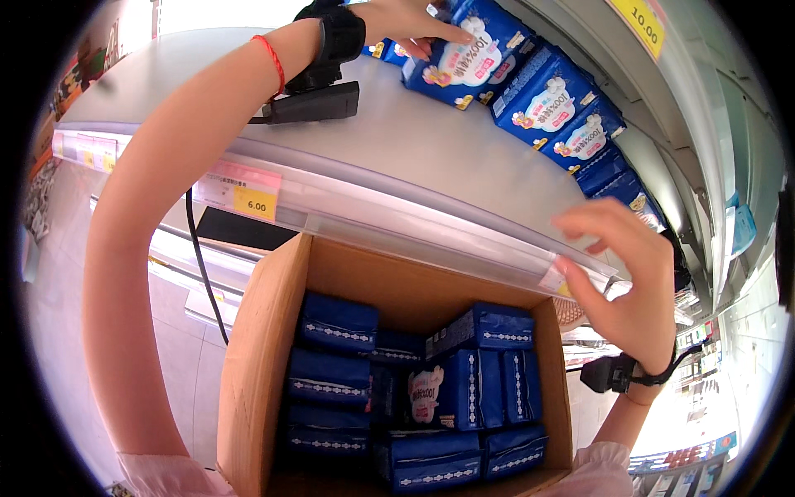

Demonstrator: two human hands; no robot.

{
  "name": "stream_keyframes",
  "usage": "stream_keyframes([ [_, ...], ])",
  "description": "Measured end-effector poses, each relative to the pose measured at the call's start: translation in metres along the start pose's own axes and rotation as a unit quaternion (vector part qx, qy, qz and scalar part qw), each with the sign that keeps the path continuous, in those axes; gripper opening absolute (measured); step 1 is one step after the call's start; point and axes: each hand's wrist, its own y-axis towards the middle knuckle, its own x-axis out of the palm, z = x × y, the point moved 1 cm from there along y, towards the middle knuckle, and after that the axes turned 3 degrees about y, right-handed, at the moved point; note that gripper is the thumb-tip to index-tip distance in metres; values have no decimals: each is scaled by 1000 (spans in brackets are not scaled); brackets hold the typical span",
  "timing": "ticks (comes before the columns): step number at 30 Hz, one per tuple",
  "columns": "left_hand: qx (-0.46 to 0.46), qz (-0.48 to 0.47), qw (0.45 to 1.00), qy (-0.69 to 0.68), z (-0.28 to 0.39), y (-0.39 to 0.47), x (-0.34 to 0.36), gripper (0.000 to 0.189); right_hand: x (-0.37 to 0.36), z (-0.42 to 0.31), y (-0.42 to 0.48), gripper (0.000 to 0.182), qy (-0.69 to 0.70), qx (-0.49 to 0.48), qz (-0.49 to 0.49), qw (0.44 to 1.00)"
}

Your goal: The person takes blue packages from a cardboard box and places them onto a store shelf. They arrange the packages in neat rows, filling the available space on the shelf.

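My left hand (404,25) reaches over the shelf board, its thumb across the printed front of a blue soft pack (463,62) and its fingers curled at the pack's side. This pack stands at the end of a row of matching blue packs (549,105) along the back of the shelf. My right hand (627,279) hovers by the front edge of the shelf with thumb and fingers apart, holding nothing. Below the shelf, an open cardboard box (264,348) contains several more blue packs (332,376), some lying flat and some on edge.
The grey shelf board (348,149) has a clear plastic price rail (397,217) with price tags (239,189) along its front. Another shelf (689,118) overhangs at upper right. A black cable (202,267) hangs beside the box. Black devices are strapped to both wrists.
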Motion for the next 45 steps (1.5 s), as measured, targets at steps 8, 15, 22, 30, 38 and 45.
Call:
stream_keyframes([
  [8,-46,-139,988,-46,31,-28,-6,82,16,-6,-22,35,59,-65,-362,928],
  [15,-64,-277,953,-101,3,0,-9,87,32,-2,-23,33,32,-76,-398,914],
  [22,58,-298,941,151,19,-15,15,89,42,-1,-35,38,0,-49,-389,920],
  [30,34,-322,938,122,20,-4,9,58,51,2,-36,36,-46,-65,-346,935],
  [38,-37,-355,928,106,14,-6,4,94,53,10,-31,36,26,-55,-344,937],
  [45,30,-326,930,169,4,2,2,65,60,5,-33,41,22,-54,-329,943],
])
